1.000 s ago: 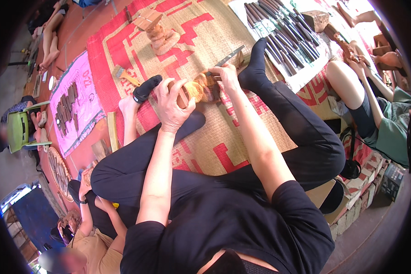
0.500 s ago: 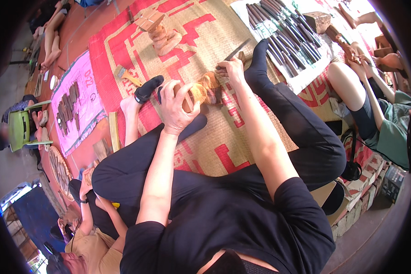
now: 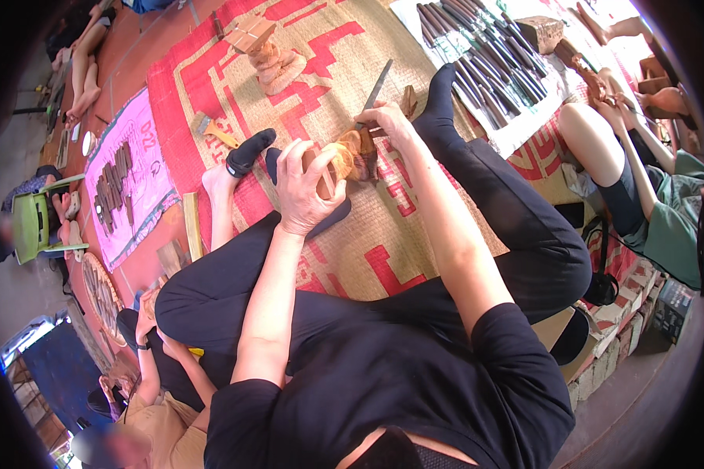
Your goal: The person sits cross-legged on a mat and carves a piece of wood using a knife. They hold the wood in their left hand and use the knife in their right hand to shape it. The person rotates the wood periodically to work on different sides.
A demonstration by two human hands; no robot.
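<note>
A carved wooden piece (image 3: 350, 154), orange-brown with rounded twisting shapes and a flat block end, is held out low over the mat between my legs. My left hand (image 3: 305, 181) clamps the block end, fingers over the top and thumb on the near side. My right hand (image 3: 389, 125) is closed round a long, flat, dark tool that looks like a file (image 3: 379, 84), its free end pointing away from me. The file's lower end is hidden behind my fingers and the carving's right side, so I cannot tell whether it touches the wood.
Another wooden carving (image 3: 277, 70) stands on the patterned mat (image 3: 375, 203) ahead. A brush (image 3: 217, 130) lies left of it. Rows of dark-handled tools (image 3: 493, 78) fill a white cloth at right; more lie on a pink cloth (image 3: 147, 129). People sit close on both sides.
The file has swung from slanting toward the upper right to standing more upright. My right hand has shifted slightly left, nearer the carving. My left hand keeps its hold.
</note>
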